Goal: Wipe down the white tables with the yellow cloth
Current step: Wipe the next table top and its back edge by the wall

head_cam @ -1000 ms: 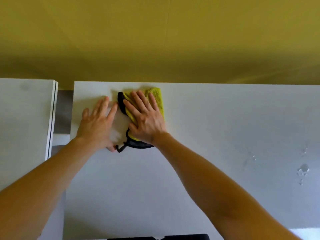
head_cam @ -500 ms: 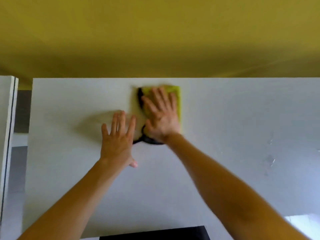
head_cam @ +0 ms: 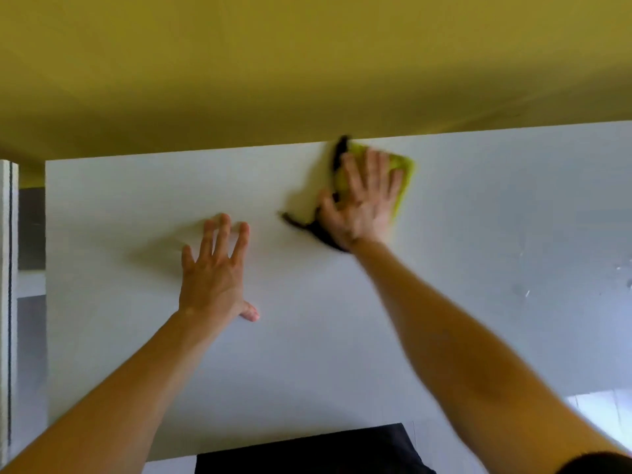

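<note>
A yellow cloth with a black edge lies flat at the far edge of the white table, next to the yellow wall. My right hand presses on it, palm down and fingers spread, blurred by motion. A black strip of the cloth trails out to the left of the wrist. My left hand rests flat on the bare table top, fingers apart, well left of the cloth and nearer to me.
A yellow wall runs along the table's far edge. A second white table shows at the left edge, across a narrow gap. Water drops sit on the table at the right. A dark object lies at the near edge.
My right hand has slid the cloth to the right along the far edge. My left hand has come away from the cloth and sits further back. The view has shifted right.
</note>
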A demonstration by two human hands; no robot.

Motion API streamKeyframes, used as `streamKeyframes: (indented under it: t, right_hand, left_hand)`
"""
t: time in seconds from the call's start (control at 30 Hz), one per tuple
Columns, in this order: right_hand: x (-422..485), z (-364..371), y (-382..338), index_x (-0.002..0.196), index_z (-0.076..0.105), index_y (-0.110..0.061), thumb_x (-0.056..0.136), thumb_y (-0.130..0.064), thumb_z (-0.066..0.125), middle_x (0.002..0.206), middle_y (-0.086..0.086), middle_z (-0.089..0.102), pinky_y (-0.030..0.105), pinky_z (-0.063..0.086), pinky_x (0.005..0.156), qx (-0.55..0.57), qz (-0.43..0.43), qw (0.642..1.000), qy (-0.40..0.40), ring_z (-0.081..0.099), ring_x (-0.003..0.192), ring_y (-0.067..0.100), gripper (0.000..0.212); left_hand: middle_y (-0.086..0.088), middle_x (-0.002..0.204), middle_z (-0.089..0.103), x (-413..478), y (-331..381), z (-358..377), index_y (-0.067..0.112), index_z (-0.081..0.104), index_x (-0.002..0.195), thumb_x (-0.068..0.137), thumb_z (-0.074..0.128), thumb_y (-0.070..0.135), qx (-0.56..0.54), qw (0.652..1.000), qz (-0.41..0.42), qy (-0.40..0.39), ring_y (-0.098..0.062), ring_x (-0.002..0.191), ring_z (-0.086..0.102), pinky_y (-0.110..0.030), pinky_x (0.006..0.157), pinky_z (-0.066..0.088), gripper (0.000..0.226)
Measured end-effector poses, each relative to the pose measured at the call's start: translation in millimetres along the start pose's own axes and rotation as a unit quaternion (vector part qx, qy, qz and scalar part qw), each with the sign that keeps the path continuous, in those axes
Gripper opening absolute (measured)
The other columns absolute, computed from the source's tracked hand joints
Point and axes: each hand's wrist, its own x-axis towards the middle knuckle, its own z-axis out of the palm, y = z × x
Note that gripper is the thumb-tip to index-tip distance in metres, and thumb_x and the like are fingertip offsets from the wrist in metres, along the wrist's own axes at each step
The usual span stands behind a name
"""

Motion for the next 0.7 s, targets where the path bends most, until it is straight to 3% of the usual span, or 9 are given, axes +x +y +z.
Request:
streamKeyframes:
  t: [0.1,0.2,0.27,0.4,0.5,0.57,0.63,0.7]
  right_hand:
    - [-56,16,-90,0.167,0.041,-0.025,0.102,-0.056,0.053,0.180,0.009,0.020,0.064,0.009,0.132,0.028,-0.161,0.983,-0.079,0.008,0.169,0.033,0.073]
    - [-48,18,-67,0.166,0.045,-0.022,0.098,-0.043,0.056,0.178,0.010,0.028,0.061,0.014,0.132,0.049,-0.246,0.965,-0.076,0.017,0.167,0.034,0.072]
    - [-27,11,-12,0.164,0.049,-0.022,0.097,-0.038,0.058,0.176,0.011,0.033,0.060,0.018,0.132,0.044,-0.204,0.977,-0.051,0.024,0.165,0.034,0.069]
    - [16,-18,92,0.165,0.046,-0.026,0.101,-0.041,0.051,0.177,0.009,0.031,0.056,0.015,0.134,0.011,0.008,1.000,0.008,0.022,0.166,0.031,0.066]
    - [17,-16,79,0.165,0.045,-0.024,0.095,-0.041,0.051,0.177,0.012,0.029,0.059,0.013,0.134,0.004,0.082,0.996,0.022,0.021,0.166,0.033,0.072]
    - [-12,-6,24,0.163,0.049,-0.020,0.087,-0.041,0.059,0.175,0.017,0.031,0.060,0.012,0.133,0.019,0.037,0.999,0.017,0.022,0.165,0.037,0.079]
    - [-57,5,-44,0.161,0.051,-0.018,0.081,-0.040,0.064,0.175,0.018,0.031,0.060,0.010,0.133,0.045,-0.085,0.995,-0.035,0.020,0.166,0.038,0.084]
    - [-88,7,-85,0.164,0.047,-0.017,0.088,-0.037,0.061,0.178,0.015,0.026,0.060,0.009,0.134,0.064,-0.187,0.976,-0.091,0.014,0.168,0.035,0.080]
  left_hand:
    - [-0.013,0.179,-0.018,-4,1,-3,0.022,-0.006,0.171,0.042,0.095,0.082,0.009,1.000,-0.012,0.016,-0.039,0.168,-0.005,-0.065,0.125,0.033,0.175]
    - [-0.012,0.179,-0.019,-2,1,-5,0.023,-0.009,0.171,0.044,0.093,0.084,0.016,1.000,-0.010,0.014,-0.039,0.168,-0.006,-0.064,0.126,0.033,0.174]
    - [-0.010,0.178,-0.026,-2,0,-3,0.025,-0.020,0.169,0.047,0.092,0.083,0.007,1.000,-0.007,0.004,-0.037,0.167,-0.012,-0.065,0.128,0.028,0.175]
    - [-0.006,0.175,-0.036,-2,-3,-1,0.029,-0.031,0.165,0.052,0.089,0.085,0.001,1.000,-0.003,-0.004,-0.032,0.167,-0.020,-0.062,0.131,0.021,0.174]
    - [-0.005,0.175,-0.035,-1,-3,0,0.030,-0.032,0.165,0.050,0.090,0.085,0.001,1.000,-0.009,-0.001,-0.031,0.167,-0.020,-0.063,0.131,0.021,0.176]
    - [-0.005,0.176,-0.032,-1,-1,0,0.030,-0.027,0.167,0.048,0.091,0.084,0.004,1.000,-0.014,0.003,-0.031,0.167,-0.017,-0.062,0.129,0.024,0.177]
    - [-0.006,0.178,-0.026,-2,0,-2,0.028,-0.017,0.170,0.045,0.092,0.084,0.011,1.000,-0.020,0.010,-0.032,0.168,-0.012,-0.061,0.127,0.029,0.175]
    - [-0.008,0.179,-0.020,-3,0,-2,0.025,-0.005,0.172,0.042,0.094,0.082,0.014,1.000,-0.016,0.015,-0.033,0.168,-0.008,-0.060,0.125,0.033,0.173]
